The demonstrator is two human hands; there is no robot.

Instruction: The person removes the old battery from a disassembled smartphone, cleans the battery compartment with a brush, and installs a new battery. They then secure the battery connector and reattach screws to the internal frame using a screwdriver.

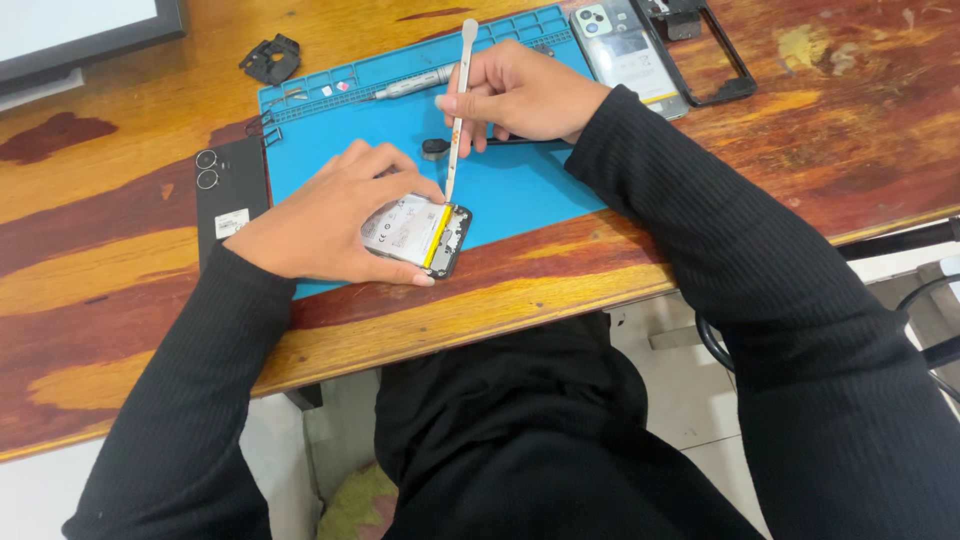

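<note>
Head view: starting at the far left, we see one dark-framed screen at the corner of the wooden counter, then one small black bracket, and one black back cover with two camera rings lying just beside the blue work mat. Our left hand presses down on one opened phone at the mat's near edge, fingers clamped around its sides; its white battery with a yellow strip faces up. Our right hand is closed on one white spudger, held nearly upright, its lower tip touching the phone's top edge. One grey screwdriver lies on the mat behind. Further right we count one more phone, back up, and one empty black frame.
</note>
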